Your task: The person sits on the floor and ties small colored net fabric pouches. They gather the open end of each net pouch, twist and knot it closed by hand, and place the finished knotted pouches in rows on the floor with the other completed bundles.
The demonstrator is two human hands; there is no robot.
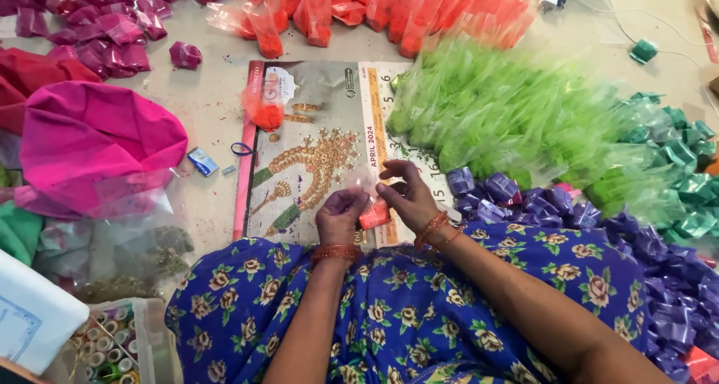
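Observation:
My left hand (pixel 341 213) and my right hand (pixel 408 195) meet over a printed calendar sheet (pixel 314 107) on the floor. Both pinch one small clear plastic packet of orange powder (pixel 374 213), the left at its left side, the right at its top. Orange bangles ring both wrists. My lap, in a blue floral cloth (pixel 404 309), fills the lower middle. Another orange packet (pixel 264 108) lies on the sheet's upper left.
Piles of small powder packets surround me: orange (pixel 389 9) at the back, light green (pixel 494 114) to the right, dark green (pixel 681 159) far right, purple (pixel 539 204) by my right knee, magenta (pixel 97 24) back left. A pink bag (pixel 97 140) lies left; a tub of spools (pixel 112 346) sits lower left.

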